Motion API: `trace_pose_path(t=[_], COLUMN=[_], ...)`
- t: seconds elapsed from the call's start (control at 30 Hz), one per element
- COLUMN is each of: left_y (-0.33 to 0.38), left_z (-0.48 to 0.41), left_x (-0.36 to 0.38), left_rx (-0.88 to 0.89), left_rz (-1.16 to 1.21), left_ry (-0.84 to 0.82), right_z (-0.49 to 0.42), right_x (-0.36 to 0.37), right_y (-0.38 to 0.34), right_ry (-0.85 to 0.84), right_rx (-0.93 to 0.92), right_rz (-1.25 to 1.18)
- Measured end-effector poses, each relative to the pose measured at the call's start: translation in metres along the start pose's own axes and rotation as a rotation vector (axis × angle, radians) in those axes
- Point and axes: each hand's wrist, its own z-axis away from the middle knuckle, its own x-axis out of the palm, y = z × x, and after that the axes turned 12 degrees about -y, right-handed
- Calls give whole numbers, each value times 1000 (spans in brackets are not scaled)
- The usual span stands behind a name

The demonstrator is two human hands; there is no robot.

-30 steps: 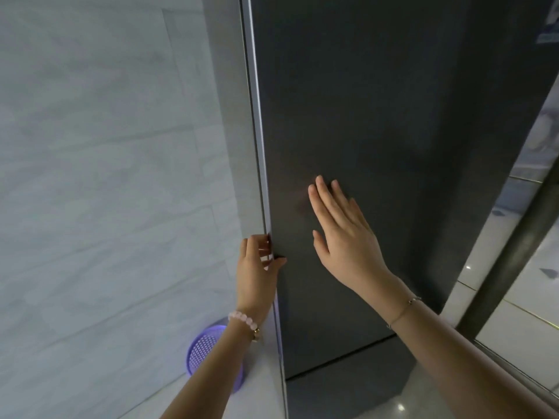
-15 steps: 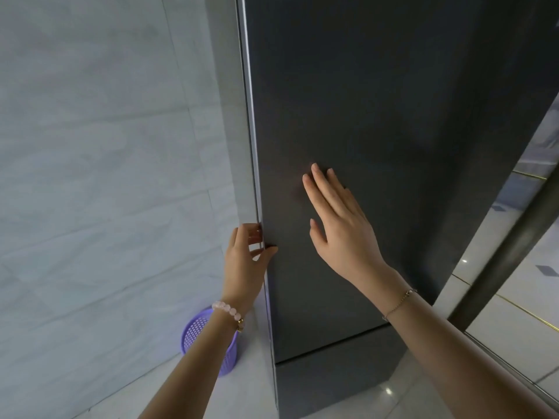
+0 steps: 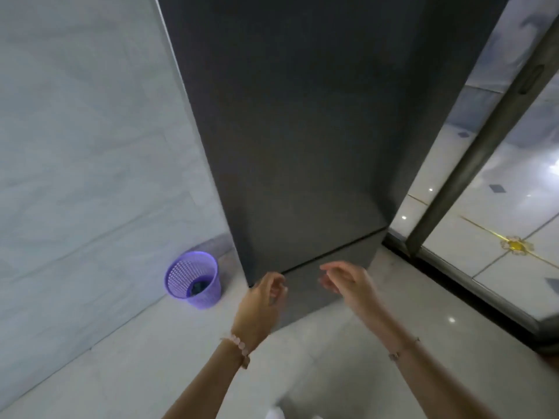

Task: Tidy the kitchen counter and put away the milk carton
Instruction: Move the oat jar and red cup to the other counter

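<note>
Lowered from the fridge (image 3: 302, 146) door since a moment ago, left hand (image 3: 260, 300) and right hand (image 3: 348, 285) hang before it, fingers loosely curled, holding nothing. Door shut; milk carton out of sight. Bin (image 3: 193, 279) stands left, by the wall (image 3: 75, 146).

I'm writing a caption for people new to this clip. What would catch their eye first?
A tall dark fridge fills the middle of the view. A purple mesh bin stands on the floor to its left, by the pale wall. The left hand and right hand hover empty in front of the fridge's lower part.
</note>
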Motion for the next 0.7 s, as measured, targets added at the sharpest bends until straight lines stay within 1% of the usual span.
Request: trace_pose_path(t=[0.1, 0.2, 0.3, 0.37, 0.4, 0.47, 0.53, 0.6, 0.7], left_y=[-34, -70, -104, -119, -123, -128, -130, -131, -137], left_z=[14, 42, 75, 92, 98, 105, 106, 101, 85], left_x=[52, 88, 111, 121, 125, 133, 136, 137, 132], left_rx=[-223, -450, -599, -617, -605, -586, -588, -576, -551], left_rz=[127, 222, 119, -50, -135, -246, -242, -210, -207], left_ry=[-324, -541, -659, -763, -820, -872, -864, -837, -857], right_z=[47, 113, 179, 216, 231, 255, 265, 269, 266], right_x=[8, 16, 20, 19, 18, 15, 15, 14, 15], right_y=[86, 159, 215, 239, 247, 259, 261, 259, 250], right_ry=[-60, -87, -87, -57, -42, -18, 14, 81, 220], right_rx=[333, 624, 859, 969, 1008, 1057, 1089, 1103, 1022], right_rz=[-80, -89, -116, -142, -144, -148, -189, -262, -377])
